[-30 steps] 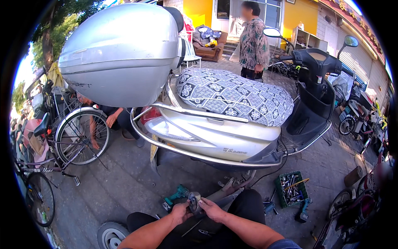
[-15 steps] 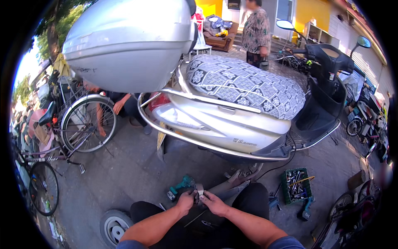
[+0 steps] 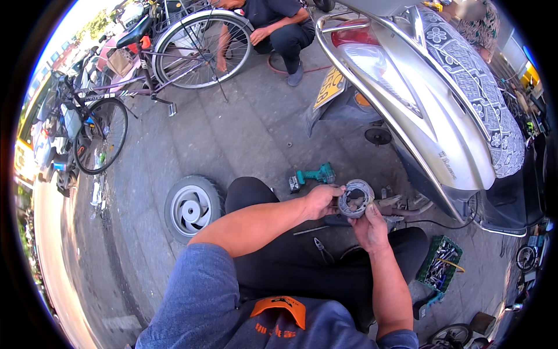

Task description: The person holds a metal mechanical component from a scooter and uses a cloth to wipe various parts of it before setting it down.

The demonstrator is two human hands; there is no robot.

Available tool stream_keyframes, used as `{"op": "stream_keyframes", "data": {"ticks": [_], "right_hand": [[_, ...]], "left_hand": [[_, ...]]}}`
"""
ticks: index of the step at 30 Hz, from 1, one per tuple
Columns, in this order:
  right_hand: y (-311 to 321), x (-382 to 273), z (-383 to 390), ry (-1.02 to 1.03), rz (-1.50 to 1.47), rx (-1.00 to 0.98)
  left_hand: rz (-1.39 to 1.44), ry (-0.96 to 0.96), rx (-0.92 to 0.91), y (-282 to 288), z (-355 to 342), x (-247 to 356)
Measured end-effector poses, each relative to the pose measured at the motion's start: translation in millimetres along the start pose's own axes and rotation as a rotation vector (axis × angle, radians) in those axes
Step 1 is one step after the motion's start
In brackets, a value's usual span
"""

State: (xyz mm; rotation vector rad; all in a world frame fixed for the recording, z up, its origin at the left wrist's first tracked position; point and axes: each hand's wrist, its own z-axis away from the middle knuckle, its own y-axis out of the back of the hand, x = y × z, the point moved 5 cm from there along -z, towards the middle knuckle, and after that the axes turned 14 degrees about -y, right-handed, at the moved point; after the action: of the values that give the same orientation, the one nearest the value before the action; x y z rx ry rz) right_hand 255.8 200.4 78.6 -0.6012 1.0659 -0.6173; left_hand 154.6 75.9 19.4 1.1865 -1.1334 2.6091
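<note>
Between my hands, above my lap, is a grey metal ring of brake shoes (image 3: 359,185) with an open centre. My left hand (image 3: 323,200) pinches its left edge. At its lower right, my right hand (image 3: 370,228) grips the rim with the thumb on top. Just past my left hand lies a teal cordless impact wrench (image 3: 317,174) on the ground. Pliers (image 3: 323,250) lie near my legs. A small scooter wheel with its tyre (image 3: 194,210) rests flat at my left.
The silver scooter (image 3: 430,122) stands ahead to the right, its rear frame above the ground. A green basket of tools (image 3: 435,273) sits by my right knee, a second power tool (image 3: 428,303) beside it. Across the paving, another person (image 3: 279,29) crouches at a bicycle (image 3: 203,49).
My view has swung down and to the left. The brake shoe ring now faces up and shows whole between my hands; before, only a small part showed.
</note>
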Motion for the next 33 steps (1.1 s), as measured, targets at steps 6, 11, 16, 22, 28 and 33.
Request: {"op": "stream_keyframes", "data": {"ticks": [6, 11, 16, 22, 28, 33], "right_hand": [[10.5, 5.2, -4.6, -0.005, 0.046, -0.016], [4.7, 0.3, 2.9, 0.016, 0.132, 0.082], [2.7, -13.8, 11.4, -0.032, 0.489, 0.145], [27.8, -18.6, 9.7, -0.139, 0.795, 0.288], [39.7, 11.7, -4.5, -0.204, 0.699, 0.376], [45.6, 36.8, -14.2, -0.173, 0.749, 0.319]], "left_hand": [[-0.083, -0.064, -0.066, -5.3, 0.7, 4.1], [-0.249, -0.07, -0.097, -2.9, 1.0, 3.3], [-0.488, -0.097, -0.039, -1.2, 16.7, 14.4], [-0.358, -0.034, 0.007, 17.9, 57.7, 60.9], [-0.277, 0.022, 0.087, 37.8, 68.1, 81.8], [-0.408, 0.029, 0.044, 23.4, 46.0, 48.1]]}}
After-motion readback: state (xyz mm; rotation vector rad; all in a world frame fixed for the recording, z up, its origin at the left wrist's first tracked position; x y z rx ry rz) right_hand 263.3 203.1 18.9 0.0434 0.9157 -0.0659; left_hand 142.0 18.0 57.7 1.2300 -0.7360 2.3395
